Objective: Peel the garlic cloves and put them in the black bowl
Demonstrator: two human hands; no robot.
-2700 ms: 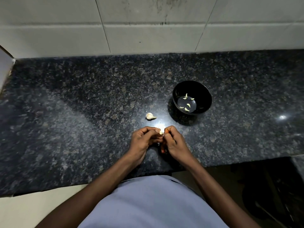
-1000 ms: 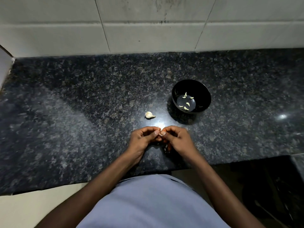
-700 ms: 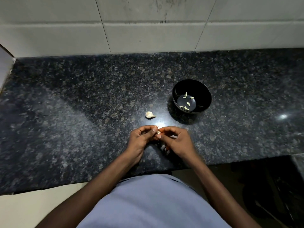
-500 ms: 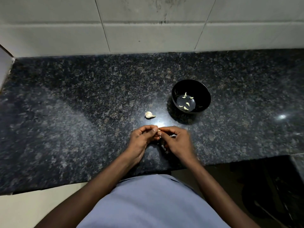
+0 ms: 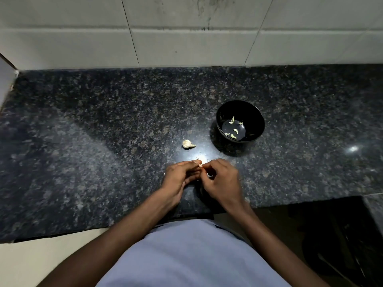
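The left hand [image 5: 179,176] and right hand [image 5: 222,181] met fingertip to fingertip over the counter [image 5: 83,162], just in front of the bowl [image 5: 240,121]. Between them was a small pale clove [image 5: 200,165]. The left thumb and forefinger were curled round it and pinched it; the right fingers were curled too and closed on its other side, though the clove was so small and the right hand so blurred that the exact hold there was hard to make out, and it may have been only the skin that they pinched. Both wrists hung low over the stone.

The bowl stood on the counter beyond the hands and a little to their right, apart from them. In its bottom lay several peeled cloves [image 5: 234,130], scattered and not piled. To the left of the bowl, near but not touching it, a garlic piece [image 5: 188,144] lay on the counter in its skin. Behind the bowl rose a tiled wall [image 5: 186,38]. Nearest the camera showed a pale shirt [image 5: 186,255].
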